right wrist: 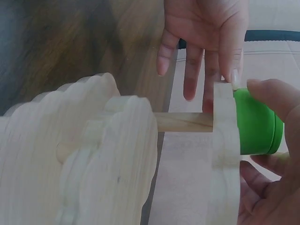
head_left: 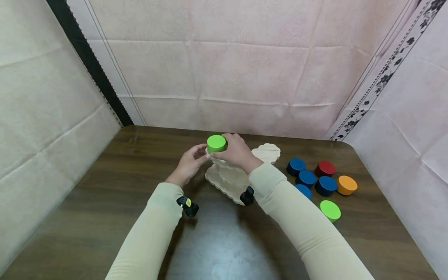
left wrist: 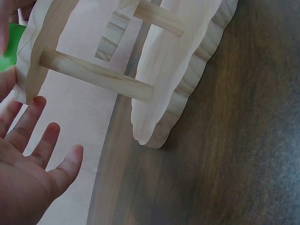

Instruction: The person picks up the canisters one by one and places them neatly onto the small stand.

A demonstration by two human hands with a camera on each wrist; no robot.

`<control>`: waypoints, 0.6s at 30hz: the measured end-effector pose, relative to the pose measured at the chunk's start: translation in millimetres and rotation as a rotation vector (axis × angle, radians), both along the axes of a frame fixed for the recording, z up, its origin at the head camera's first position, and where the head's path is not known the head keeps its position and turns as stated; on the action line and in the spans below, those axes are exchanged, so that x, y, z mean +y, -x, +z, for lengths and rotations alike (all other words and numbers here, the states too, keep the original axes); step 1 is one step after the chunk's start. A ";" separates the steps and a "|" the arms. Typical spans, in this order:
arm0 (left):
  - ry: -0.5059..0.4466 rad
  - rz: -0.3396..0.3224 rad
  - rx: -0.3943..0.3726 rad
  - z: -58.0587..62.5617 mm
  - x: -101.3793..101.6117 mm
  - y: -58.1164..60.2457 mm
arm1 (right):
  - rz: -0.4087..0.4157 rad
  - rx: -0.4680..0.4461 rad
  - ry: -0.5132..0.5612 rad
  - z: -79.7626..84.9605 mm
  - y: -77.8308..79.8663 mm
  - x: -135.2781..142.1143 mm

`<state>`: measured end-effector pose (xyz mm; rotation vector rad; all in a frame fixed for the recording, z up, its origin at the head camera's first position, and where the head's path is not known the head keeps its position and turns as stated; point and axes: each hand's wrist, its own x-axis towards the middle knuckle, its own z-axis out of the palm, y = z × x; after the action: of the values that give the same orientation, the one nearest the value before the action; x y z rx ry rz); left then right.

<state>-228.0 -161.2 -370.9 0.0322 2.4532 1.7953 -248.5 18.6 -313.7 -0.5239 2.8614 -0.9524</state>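
Observation:
A pale wooden tiered stand has wavy-edged shelves joined by round dowels. On its top shelf sits a small round green container with a rimmed end. My right hand grips this container, thumb on one side and fingers on the other, as the right wrist view shows. My left hand pinches the edge of the top shelf beside the container, its thumb above and a fingertip beneath. The other left fingers are spread away from the wood.
Right of the stand, several blue round containers cluster with a red one and an orange one. A second green container lies near the right forearm. Patterned cloth hangs behind the brown wooden table.

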 end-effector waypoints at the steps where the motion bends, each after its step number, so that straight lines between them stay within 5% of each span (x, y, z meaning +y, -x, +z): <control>1: -0.001 0.001 0.002 -0.6 0.1 0.0 | -0.002 0.013 -0.006 0.1 -0.9 0.9; 9: 0.001 0.003 0.006 -1.5 1.5 0.0 | 0.006 0.140 -0.080 1.6 -11.1 15.2; 18: 0.022 0.020 0.007 -0.7 0.6 -0.2 | 0.032 0.380 -0.140 -0.8 -24.2 41.8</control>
<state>-227.7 -160.6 -371.7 0.0124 2.4868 1.7790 -224.3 60.4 -314.5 -0.8120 3.2068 -0.7047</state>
